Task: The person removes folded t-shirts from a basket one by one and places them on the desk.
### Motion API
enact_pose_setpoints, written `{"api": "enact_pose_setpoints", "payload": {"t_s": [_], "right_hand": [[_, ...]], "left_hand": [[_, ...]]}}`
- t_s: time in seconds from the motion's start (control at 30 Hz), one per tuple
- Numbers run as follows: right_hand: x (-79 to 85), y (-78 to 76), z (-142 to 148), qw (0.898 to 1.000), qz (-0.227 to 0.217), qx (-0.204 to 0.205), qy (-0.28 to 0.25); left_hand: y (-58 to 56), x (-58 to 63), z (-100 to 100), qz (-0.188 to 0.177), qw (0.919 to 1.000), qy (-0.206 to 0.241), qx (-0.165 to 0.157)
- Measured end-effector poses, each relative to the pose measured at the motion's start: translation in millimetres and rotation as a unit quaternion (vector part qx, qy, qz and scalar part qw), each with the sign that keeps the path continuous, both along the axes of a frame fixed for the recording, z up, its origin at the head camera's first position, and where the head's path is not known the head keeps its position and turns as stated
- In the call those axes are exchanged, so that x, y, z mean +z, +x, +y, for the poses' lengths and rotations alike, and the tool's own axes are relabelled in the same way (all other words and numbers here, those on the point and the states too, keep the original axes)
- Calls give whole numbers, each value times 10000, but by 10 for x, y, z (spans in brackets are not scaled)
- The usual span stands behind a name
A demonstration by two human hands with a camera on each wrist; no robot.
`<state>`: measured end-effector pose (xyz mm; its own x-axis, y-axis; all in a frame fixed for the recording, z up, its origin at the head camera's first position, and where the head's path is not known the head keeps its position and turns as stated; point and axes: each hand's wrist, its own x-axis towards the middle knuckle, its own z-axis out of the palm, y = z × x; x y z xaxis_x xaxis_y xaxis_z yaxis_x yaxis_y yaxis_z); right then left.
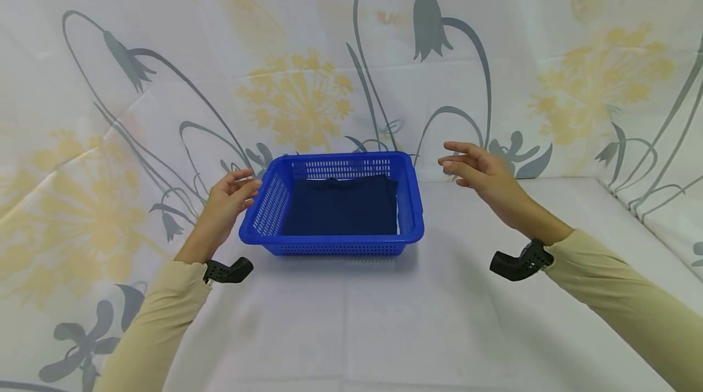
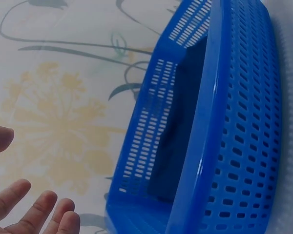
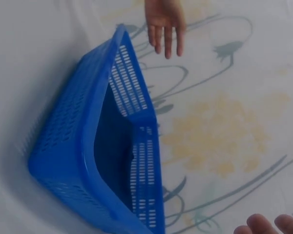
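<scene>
Blue basket [image 1: 335, 249] w/ navy cloth [image 1: 342, 209]; L hand [image 1: 222, 206] nr rim [image 1: 250, 221], R hand [image 1: 490, 183] apart, both grips released.

The blue basket [image 1: 335, 239] at the head view's centre blocks sideways reach to the dark cloth [image 1: 340, 209]. Its top lies open, with free room toward the right hand [image 1: 486, 177].

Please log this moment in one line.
blue basket: on white surface; dark cloth: inside basket; left hand: empty, beside basket, apart; right hand: empty, beside basket, apart

Dk navy cloth [image 1: 342, 207] lies in upright blue bskt [image 1: 336, 239].
</scene>
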<state>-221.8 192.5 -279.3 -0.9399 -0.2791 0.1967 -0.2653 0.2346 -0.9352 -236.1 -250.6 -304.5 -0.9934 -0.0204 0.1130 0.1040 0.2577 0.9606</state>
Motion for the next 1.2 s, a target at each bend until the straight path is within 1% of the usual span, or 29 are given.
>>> {"api": "enact_pose_setpoints", "payload": {"t_s": [0.1,0.23,0.33,0.47,0.73,0.9,1.0,1.2], "right_hand": [[-7,-40,-68,9999,-147,48,-65],[-37,-95,-156,9996,-239,103,-120],[-67,-140,-212,9995,-277,120,-93],[-99,-193,-282,9993,-324,184,-63],[-154,-261,-429,9983,-544,227,0],[-208,-306,-501,9977,-647,192,96],[-255,-353,-528,9973,-695,154,178],[-307,-419,-598,9963,-841,162,-5]], "left_hand": [[-26,-31,31,-153,9999,-33,14],[-58,-70,83,-303,9995,-49,-48],[-90,-98,121,-351,9993,-30,-96],[-129,-140,166,-373,9993,-47,-86],[-190,-253,213,-342,9987,-312,-227],[-220,-297,254,-419,9977,-454,-283],[-243,-315,275,-475,9970,-557,-257],[-286,-355,309,-644,9947,-755,-270]]}}
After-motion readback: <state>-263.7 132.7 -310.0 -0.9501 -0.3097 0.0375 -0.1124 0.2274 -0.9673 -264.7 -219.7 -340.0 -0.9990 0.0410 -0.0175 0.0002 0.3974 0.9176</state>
